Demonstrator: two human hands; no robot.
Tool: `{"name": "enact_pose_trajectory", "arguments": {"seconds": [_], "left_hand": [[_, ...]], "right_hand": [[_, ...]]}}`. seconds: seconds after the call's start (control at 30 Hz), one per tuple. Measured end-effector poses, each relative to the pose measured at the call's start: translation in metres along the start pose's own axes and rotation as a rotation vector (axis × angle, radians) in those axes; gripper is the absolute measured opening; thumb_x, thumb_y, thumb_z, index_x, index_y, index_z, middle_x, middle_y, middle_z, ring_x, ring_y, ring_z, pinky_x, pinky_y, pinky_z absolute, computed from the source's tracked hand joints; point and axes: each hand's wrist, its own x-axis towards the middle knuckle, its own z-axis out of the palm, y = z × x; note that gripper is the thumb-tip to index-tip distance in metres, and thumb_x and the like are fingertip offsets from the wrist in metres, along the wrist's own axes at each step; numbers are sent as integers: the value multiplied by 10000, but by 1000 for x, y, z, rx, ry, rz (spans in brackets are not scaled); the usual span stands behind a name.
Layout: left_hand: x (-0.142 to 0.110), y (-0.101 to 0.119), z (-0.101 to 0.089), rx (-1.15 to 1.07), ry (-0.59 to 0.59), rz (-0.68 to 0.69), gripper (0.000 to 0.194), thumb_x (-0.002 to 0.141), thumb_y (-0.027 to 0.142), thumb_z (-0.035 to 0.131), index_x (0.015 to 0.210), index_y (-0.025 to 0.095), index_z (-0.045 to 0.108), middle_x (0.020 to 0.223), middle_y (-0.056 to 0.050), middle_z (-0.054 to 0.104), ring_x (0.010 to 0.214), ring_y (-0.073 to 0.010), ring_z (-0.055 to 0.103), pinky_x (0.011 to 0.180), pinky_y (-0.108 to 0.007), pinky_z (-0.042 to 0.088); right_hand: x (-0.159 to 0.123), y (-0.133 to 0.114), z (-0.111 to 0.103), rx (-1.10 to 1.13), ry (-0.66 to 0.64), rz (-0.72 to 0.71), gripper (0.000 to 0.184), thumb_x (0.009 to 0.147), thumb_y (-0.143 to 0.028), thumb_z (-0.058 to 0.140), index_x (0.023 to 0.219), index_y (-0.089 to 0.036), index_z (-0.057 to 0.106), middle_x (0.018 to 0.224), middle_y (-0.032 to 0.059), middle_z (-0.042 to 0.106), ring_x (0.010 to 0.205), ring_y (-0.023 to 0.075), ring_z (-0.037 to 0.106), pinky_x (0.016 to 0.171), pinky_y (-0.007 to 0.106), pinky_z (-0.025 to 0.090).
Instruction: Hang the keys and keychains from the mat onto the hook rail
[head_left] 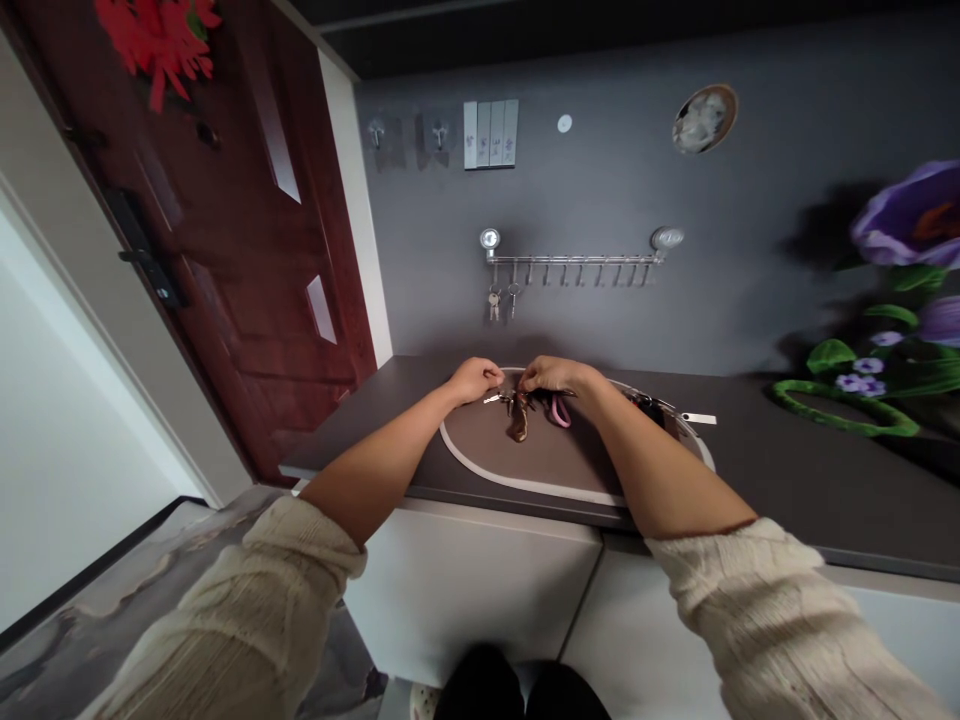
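Over a brown oval mat [480, 450] with a pale rim, both my hands are close together. My left hand [477, 380] is closed in a pinch, and what its fingertips grip is too small to make out. Just below those fingertips a silvery key [492, 399] shows. My right hand [553, 374] pinches the top of a bunch of keys, from which a brown, shiny charm [519, 422] hangs or rests on the mat. A pink loop [559, 411] lies under my right hand. The ring of the bunch is mostly hidden by my fingers.
On the wall, a hook rail [577, 260] carries two sets of keys [494, 303] at its left end. Dark items [652, 405] lie by my right forearm, near a white tag [699, 419]. Purple flowers [911, 220] stand at right, a red door [247, 200] at left.
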Motion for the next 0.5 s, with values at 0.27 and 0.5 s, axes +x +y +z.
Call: {"name": "enact_pose_trajectory", "arguments": {"seconds": [0.27,0.5], "left_hand": [[-2,4,0,4,14,-23,143,661,204,550,742,111,621,597,-2,560,538,-77,448,565,-217,354],[-2,5,-1,12,7,-1,158,671,227,549,751,115,627,612,-12,576,555,-88,465,578,-225,362]], "right_hand": [[-7,-5,-4,-277,-75,-62,182,598,-235,536,633,-93,645,446,-28,466,412,45,323,431,188,251],[-8,-10,-4,-551,-74,-80,221,676,-239,486,707,-111,664,511,-7,512,462,69,367,477,199,266]]}}
